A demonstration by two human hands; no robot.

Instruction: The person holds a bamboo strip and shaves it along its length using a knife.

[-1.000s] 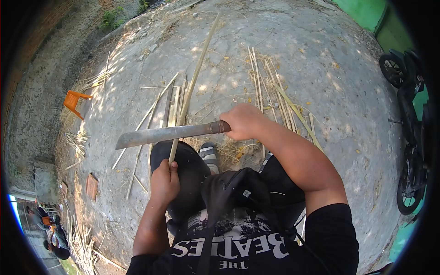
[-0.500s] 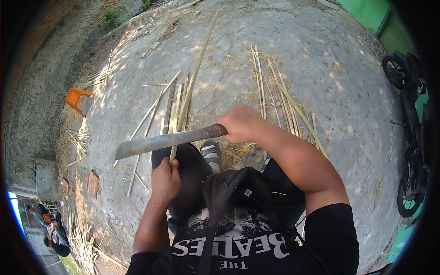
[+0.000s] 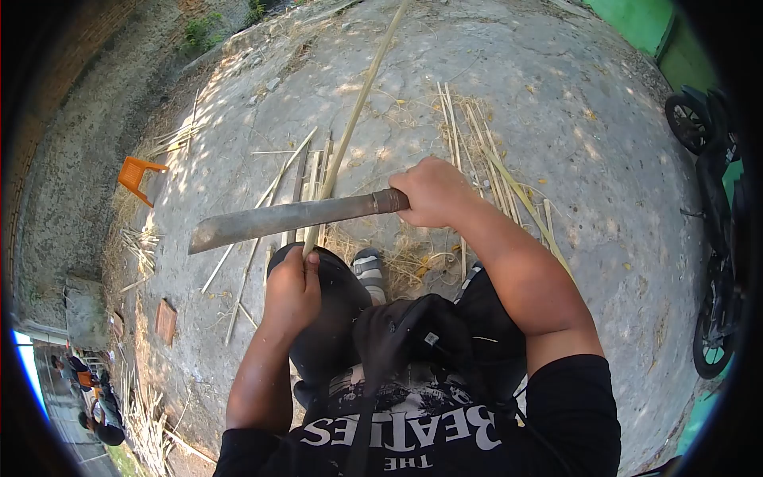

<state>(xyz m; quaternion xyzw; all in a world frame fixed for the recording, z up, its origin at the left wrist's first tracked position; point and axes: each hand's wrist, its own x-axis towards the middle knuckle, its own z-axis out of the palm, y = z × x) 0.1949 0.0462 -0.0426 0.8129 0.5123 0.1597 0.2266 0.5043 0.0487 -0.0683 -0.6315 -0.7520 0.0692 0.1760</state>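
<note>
My right hand (image 3: 433, 191) is closed round the wrapped handle of a machete (image 3: 294, 217). Its broad grey blade points left and crosses a long bamboo strip (image 3: 358, 103). Near its lower end, my left hand (image 3: 294, 290) grips that strip, thumb along it, just below the blade and above my left knee. The strip slants up and away, and its far end runs to the top edge of the view. Whether the blade touches the strip or cuts into it, I cannot tell. Beneath, more bamboo strips (image 3: 274, 187) lie on the ground.
More split bamboo (image 3: 497, 171) lies ahead on the right, with shavings (image 3: 413, 258) between my feet. An orange plastic stool (image 3: 137, 179) and a brick (image 3: 165, 321) are on the left. A motorcycle (image 3: 711, 230) stands at the far right. People (image 3: 99, 417) sit at the lower left.
Both hands have moved farther from my body, the right one also slightly rightward. The machete and the bamboo strip have shifted forward with them, and the strip's far end now reaches the top edge.
</note>
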